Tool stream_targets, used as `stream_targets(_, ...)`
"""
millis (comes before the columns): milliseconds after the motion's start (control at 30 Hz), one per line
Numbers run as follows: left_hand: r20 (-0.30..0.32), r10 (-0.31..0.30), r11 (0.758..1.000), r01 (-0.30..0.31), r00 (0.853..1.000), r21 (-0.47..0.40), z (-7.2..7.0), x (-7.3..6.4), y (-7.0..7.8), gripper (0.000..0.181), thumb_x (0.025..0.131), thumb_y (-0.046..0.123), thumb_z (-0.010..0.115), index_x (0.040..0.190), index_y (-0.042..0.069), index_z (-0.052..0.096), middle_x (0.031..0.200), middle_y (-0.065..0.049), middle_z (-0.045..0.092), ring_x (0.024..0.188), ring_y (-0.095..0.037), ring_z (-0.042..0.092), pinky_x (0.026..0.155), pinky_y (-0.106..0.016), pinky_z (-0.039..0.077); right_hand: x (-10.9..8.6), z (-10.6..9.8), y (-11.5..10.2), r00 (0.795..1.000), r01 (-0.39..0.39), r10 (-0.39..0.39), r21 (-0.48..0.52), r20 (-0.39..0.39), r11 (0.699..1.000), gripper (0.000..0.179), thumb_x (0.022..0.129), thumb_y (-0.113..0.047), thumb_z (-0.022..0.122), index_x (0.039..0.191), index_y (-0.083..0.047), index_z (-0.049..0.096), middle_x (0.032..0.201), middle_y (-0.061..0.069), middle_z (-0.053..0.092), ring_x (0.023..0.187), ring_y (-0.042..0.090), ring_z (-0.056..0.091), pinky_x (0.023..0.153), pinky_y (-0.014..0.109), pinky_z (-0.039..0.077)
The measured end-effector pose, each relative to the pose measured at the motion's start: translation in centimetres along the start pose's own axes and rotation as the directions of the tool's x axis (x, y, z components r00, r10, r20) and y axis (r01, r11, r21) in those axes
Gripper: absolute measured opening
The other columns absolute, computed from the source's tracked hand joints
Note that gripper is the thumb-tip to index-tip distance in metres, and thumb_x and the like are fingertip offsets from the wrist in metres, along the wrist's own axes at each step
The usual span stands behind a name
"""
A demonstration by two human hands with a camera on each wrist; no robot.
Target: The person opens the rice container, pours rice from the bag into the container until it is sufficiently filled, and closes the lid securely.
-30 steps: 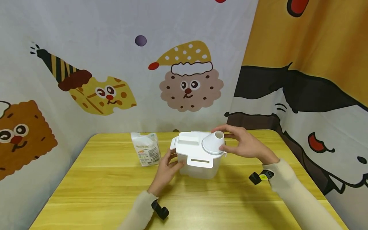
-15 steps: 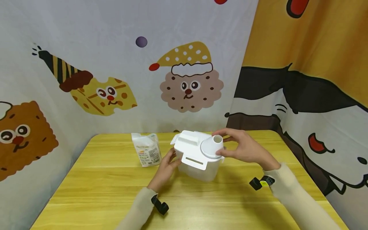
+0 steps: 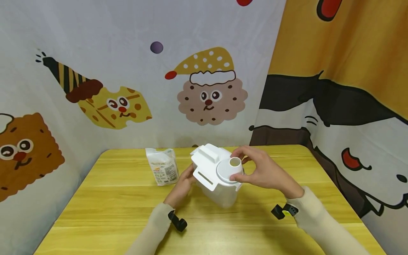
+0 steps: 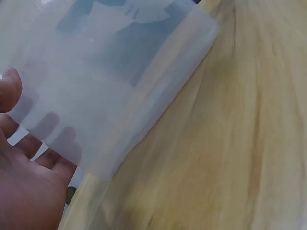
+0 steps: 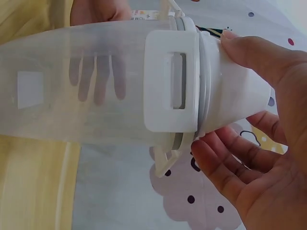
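A translucent storage container (image 3: 220,196) with a white lid (image 3: 207,164) is at the middle of the table, turned at an angle. On the lid's right end sits a white cone-shaped spout cap (image 3: 225,171) with a round opening. My left hand (image 3: 182,187) grips the container's left side; the left wrist view shows the thumb (image 4: 9,91) on one face and the other fingers behind the clear wall. My right hand (image 3: 262,170) holds the spout cap between thumb and fingers. In the right wrist view a white side latch (image 5: 171,81) hangs down against the container wall.
A white printed packet (image 3: 162,166) stands left of the container, close to my left hand. The wooden table (image 3: 105,209) ends at the back against a patterned curtain (image 3: 134,63). Another curtain panel (image 3: 338,113) hangs along the right.
The container has turned, its spout end swinging toward me and slightly left. My right hand has followed with the cap; my left hand has kept its hold. The packet has not moved.
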State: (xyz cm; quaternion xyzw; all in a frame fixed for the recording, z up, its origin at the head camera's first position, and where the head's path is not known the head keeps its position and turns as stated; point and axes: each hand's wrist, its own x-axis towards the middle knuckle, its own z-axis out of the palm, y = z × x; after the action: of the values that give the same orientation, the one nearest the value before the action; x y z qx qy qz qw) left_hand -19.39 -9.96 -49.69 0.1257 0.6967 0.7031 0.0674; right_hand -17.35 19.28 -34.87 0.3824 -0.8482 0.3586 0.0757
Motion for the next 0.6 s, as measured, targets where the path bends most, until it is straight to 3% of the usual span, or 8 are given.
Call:
stream_targets(233, -0.056, 0.029, 1.0, -0.029, 0.998, 0.0, 0.0, -0.4, 0.3, 0.061, 0.098, 0.001, 0.055, 0.157, 0.006, 0.039, 0.158, -0.019, 0.046, 0.148, -0.037, 0.041, 0.123, -0.053, 0.035, 0.0, -0.3, -0.3, 1.0, 0.007, -0.006, -0.048, 0.028, 0.999, 0.051, 0.081, -0.04, 0.088, 0.122, -0.025, 0.063, 0.117, -0.014, 0.066, 0.107, 0.008, 0.064, 0.094, 0.035, 0.06)
stream_targets(400, -0.09, 0.035, 0.999, -0.036, 0.995, -0.01, 0.0, -1.3, 0.8, 0.059, 0.1, 0.008, 0.06, 0.155, 0.009, 0.041, 0.158, -0.016, 0.044, 0.149, -0.036, 0.039, 0.124, -0.05, 0.036, 0.0, -0.8, -0.1, 0.997, 0.045, -0.043, -0.038, 0.07, 0.998, 0.054, 0.083, -0.03, 0.088, 0.13, -0.022, 0.063, 0.131, -0.011, 0.065, 0.12, 0.011, 0.063, 0.103, 0.038, 0.057)
stream_targets(600, -0.09, 0.178, 0.984, -0.178, 0.98, 0.008, 0.7, -2.3, 1.0, 0.075, 0.09, -0.003, 0.069, 0.156, 0.004, 0.033, 0.158, -0.021, 0.038, 0.146, -0.042, 0.037, 0.122, -0.056, 0.036, -0.1, -1.0, 0.4, 0.991, 0.064, -0.065, 0.014, 0.117, 0.998, 0.06, 0.084, -0.025, 0.086, 0.138, -0.02, 0.06, 0.14, -0.009, 0.062, 0.129, 0.012, 0.059, 0.107, 0.041, 0.055)
